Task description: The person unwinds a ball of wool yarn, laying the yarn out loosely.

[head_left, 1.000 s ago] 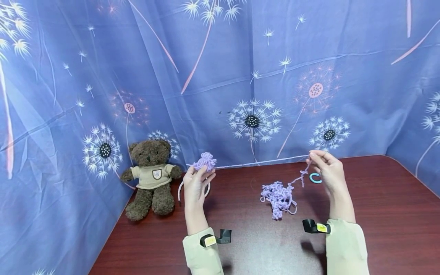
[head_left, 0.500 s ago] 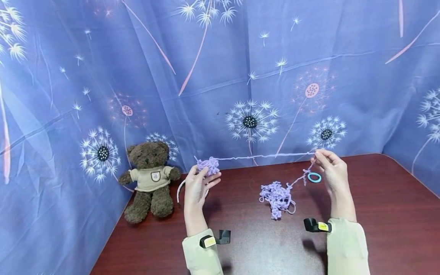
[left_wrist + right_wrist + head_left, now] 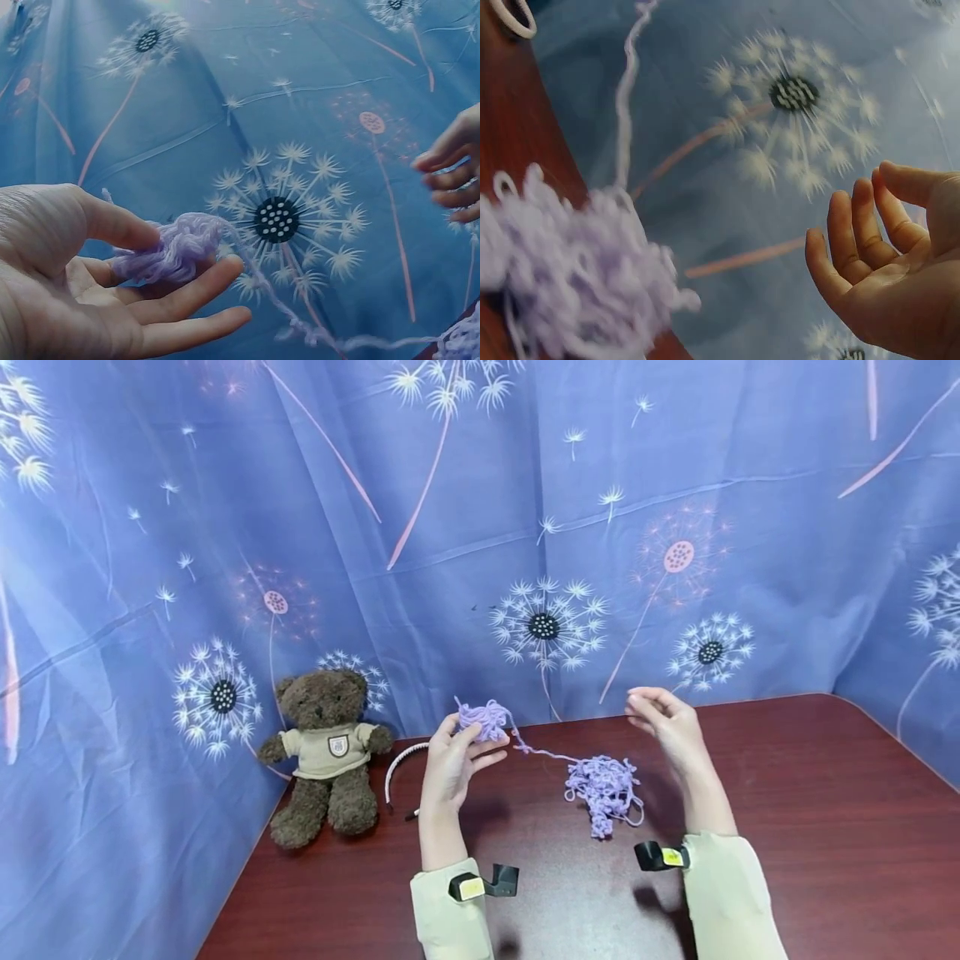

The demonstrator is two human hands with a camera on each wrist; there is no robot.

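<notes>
My left hand (image 3: 447, 768) pinches a small bundle of purple yarn (image 3: 483, 720) between thumb and fingers, above the table. In the left wrist view the thumb presses on the yarn bundle (image 3: 176, 247), with two fingers stretched out below it. From the bundle a slack yarn strand (image 3: 551, 753) runs right, down to a loose, tangled yarn pile (image 3: 603, 789) on the table. My right hand (image 3: 671, 727) is raised to the right of that pile. Its fingers are loosely bent, and the right wrist view shows nothing between the fingertips (image 3: 840, 206).
A brown teddy bear (image 3: 327, 760) in a beige top sits at the table's left. Between it and my left hand lies a white curved band (image 3: 395, 770), partly hidden. A blue dandelion-print cloth (image 3: 450, 635) hangs behind the dark red table (image 3: 825, 793).
The yarn stretched between both hands has dropped slack from my right hand, which has moved left. My left hand has shifted slightly right with the bundle. The turquoise ring is now out of sight.
</notes>
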